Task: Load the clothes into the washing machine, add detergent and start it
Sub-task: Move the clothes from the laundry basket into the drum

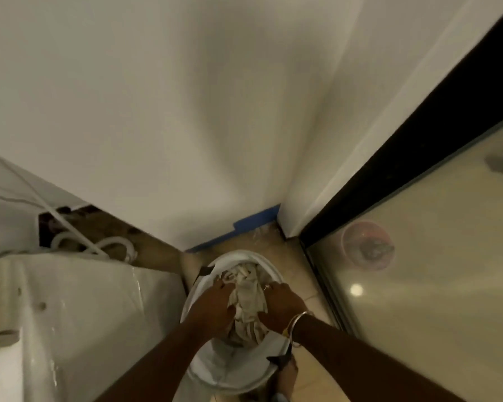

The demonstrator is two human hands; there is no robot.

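Note:
A white round laundry basket [256, 372] with black handles stands on the tiled floor in the corner below me. Pale cream clothes [246, 288] fill it in a crumpled heap. My left hand [215, 303] grips the left side of the heap, fingers closed into the cloth. On the right side of the same heap my right hand [282, 304], with metal bangles at the wrist, is closed on the cloth too. The white washing machine [70, 314] stands at the lower left, its top wrapped in clear plastic film.
White hoses [99, 245] coil behind the machine in a wall opening. White walls meet in a corner with blue tape [244, 227] along the base. A dark-framed glass door [418, 256] runs along the right.

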